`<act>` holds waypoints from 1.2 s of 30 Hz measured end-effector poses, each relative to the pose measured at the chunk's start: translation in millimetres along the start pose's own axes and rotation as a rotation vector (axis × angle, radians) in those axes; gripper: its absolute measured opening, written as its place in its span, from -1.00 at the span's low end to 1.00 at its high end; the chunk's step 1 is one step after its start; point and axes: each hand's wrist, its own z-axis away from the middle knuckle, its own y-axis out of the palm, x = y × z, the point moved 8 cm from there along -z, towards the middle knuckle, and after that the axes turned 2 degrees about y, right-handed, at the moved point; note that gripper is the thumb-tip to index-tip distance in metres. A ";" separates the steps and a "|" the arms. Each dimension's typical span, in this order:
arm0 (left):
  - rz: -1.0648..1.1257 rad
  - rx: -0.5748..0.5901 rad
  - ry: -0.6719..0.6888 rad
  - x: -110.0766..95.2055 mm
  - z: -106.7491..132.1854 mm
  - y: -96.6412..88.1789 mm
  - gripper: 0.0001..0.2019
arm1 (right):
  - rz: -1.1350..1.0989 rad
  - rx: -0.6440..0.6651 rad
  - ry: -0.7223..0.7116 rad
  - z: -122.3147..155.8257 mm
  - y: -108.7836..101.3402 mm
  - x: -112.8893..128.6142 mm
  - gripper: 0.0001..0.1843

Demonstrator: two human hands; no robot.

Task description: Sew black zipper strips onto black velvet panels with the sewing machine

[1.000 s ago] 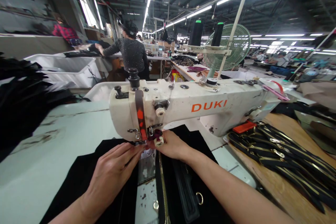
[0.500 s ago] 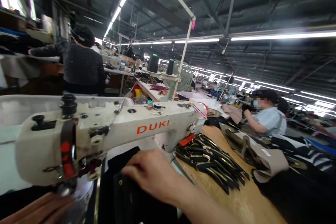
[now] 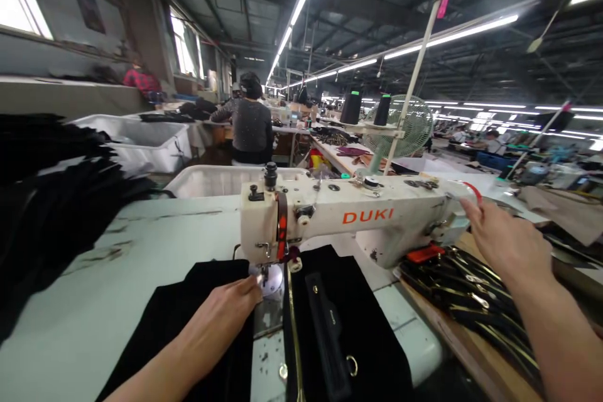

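Note:
A white sewing machine [image 3: 367, 217] marked DUKI stands across the table. My left hand [image 3: 221, 320] lies flat on black fabric [image 3: 188, 314] just left of the needle, fingers stretched toward the presser foot [image 3: 266, 276]. My right hand [image 3: 504, 242] reaches to the machine's right end, by the handwheel [image 3: 471, 191]; its fingers are hidden behind the hand. Another black fabric piece [image 3: 343, 320] with a gold zipper [image 3: 293, 326] and a metal ring lies right of the needle.
A pile of black zippers [image 3: 471, 289] lies on the wooden board at right. Stacked black fabric [image 3: 51, 201] fills the left edge. White bins [image 3: 141, 138] stand behind the table. A green fan [image 3: 405, 119], thread cones and a person in a dark top [image 3: 252, 125] are beyond.
My right hand has left the fabric near the needle and moved right to the machine's handwheel end. My left hand stays by the presser foot. The view swung back from the right.

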 end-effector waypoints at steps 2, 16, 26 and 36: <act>-0.019 0.046 0.020 -1.6 -0.1 3.1 -0.68 | 0.009 0.000 -0.125 50.0 3.2 21.8 -0.38; -0.019 -0.031 -0.164 2.7 -3.0 1.3 -0.67 | -0.155 0.445 -0.941 240.8 87.1 213.5 -0.82; -0.034 -0.072 -0.350 24.7 -7.5 -6.0 -0.70 | -0.183 -0.043 -0.517 114.2 7.6 89.8 -0.51; -0.038 -0.128 -0.438 27.9 -9.5 -7.1 -0.65 | -0.429 -0.461 -0.315 -53.6 17.7 -3.1 -0.70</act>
